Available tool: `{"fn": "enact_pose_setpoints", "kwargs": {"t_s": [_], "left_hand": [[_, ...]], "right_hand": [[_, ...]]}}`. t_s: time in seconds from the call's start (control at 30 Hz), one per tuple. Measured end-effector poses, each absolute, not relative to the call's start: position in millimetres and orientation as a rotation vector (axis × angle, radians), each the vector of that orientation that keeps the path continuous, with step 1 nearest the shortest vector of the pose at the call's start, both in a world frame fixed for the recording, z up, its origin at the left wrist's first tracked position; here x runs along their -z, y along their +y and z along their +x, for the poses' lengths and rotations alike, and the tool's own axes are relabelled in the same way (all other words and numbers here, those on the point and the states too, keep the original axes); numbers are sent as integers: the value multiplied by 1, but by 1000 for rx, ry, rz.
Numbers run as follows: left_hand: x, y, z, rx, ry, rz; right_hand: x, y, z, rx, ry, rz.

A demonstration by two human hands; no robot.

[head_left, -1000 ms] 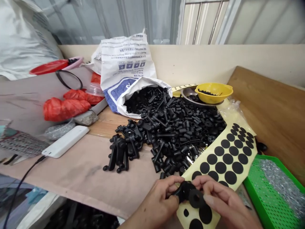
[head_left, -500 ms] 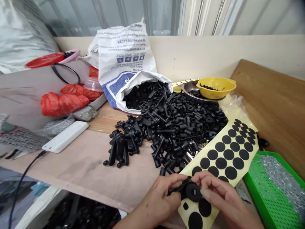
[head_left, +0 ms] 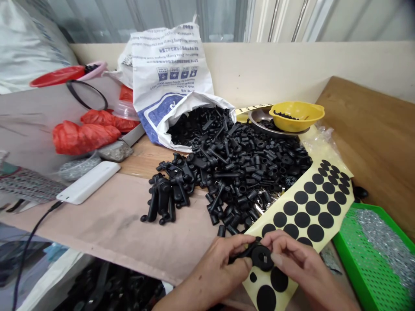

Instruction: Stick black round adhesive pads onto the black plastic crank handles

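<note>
At the lower right, my left hand [head_left: 223,263] is closed around a black plastic part with a round disc end [head_left: 262,258]. A small bright rectangular piece shows in the hole of the disc. My right hand [head_left: 296,257] pinches the disc's right edge with thumb and forefinger; whether a sticker lies between those fingertips is hidden. Beneath both hands runs a yellow backing sheet of round black stickers [head_left: 302,219], with one small and a few large discs near its front end. Beyond the hands spreads a heap of black plastic parts [head_left: 256,160].
A white woven sack [head_left: 171,56] spills black parts. Jointed black pieces [head_left: 164,194] lie left of the heap. A yellow bowl [head_left: 300,119] rests on a metal dish [head_left: 259,115]. A green basket [head_left: 366,259] of silvery pieces stands right; a white power bank [head_left: 87,183] lies left.
The view has shifted very slightly. My left thumb has moved a little to the right onto the disc's edge; both hands otherwise keep their hold.
</note>
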State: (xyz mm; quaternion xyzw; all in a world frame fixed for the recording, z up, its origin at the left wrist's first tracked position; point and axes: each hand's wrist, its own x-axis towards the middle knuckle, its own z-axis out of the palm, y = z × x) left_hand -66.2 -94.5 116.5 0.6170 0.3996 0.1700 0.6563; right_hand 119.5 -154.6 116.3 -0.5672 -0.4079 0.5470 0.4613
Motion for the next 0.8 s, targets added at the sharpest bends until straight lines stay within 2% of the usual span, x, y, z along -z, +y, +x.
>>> {"fn": "enact_pose_setpoints", "kwargs": {"t_s": [0.63, 0.8], "left_hand": [[-106, -99, -61, -458, 883, 1509], [-115, -101, -62, -478, 890, 1611]], "right_hand": [[-110, -156, 115, -1236, -1111, -1477], [-108, -154, 119, -1346, -1218, -1470]]}}
